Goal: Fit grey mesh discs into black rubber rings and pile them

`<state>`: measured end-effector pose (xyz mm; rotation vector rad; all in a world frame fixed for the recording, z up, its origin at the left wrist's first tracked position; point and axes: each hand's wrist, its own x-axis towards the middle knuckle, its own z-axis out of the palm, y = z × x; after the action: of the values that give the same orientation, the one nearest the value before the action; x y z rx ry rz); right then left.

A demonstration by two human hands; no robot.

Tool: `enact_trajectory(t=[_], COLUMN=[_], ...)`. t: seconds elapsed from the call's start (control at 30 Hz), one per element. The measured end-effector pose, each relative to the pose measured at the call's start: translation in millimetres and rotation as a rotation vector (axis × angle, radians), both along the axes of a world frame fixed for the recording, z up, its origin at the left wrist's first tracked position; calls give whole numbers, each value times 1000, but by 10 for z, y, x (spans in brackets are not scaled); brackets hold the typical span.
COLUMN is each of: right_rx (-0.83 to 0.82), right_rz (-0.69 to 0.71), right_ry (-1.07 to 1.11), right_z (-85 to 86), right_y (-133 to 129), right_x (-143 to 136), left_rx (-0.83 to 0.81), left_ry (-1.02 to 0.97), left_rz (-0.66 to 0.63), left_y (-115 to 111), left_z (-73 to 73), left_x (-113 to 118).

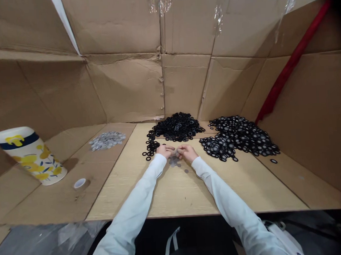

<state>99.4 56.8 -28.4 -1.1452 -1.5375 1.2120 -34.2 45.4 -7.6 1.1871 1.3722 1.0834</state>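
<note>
My left hand [165,151] and my right hand [187,152] meet over the middle of the board, fingertips nearly touching. My right fingers pinch what looks like a small translucent disc. The left fingers are closed close beside it; what they hold, if anything, is too small to make out. Just below the fingertips lie several loose translucent discs [174,162], and a single disc [186,171] sits apart, nearer the front. Behind the hands rises a heap of black rings [179,127], with a few rings [149,155] spilling to the left of my left hand.
A pile of black rings with pale centres [237,137] spreads at right. Pale discs [107,140] are heaped at left, near a roll of white tape [80,183] and a yellow-flowered tumbler [36,155]. Cardboard walls [127,87] surround the board [186,195]; red fabric [288,68] hangs at right.
</note>
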Motion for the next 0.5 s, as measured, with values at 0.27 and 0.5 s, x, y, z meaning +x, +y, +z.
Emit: enact_trajectory(t=[0.27,0.5], right_rx=[70,67], right_rz=[-12,-43], right_ry=[-27,63], right_z=[-48,-18], right_y=[21,46], right_x=[19,87], left_rx=[56,-2], left_ry=[161,49], left_rz=[-36,27], left_y=[50,92], left_z=[-120,-148], left_x=[3,-1])
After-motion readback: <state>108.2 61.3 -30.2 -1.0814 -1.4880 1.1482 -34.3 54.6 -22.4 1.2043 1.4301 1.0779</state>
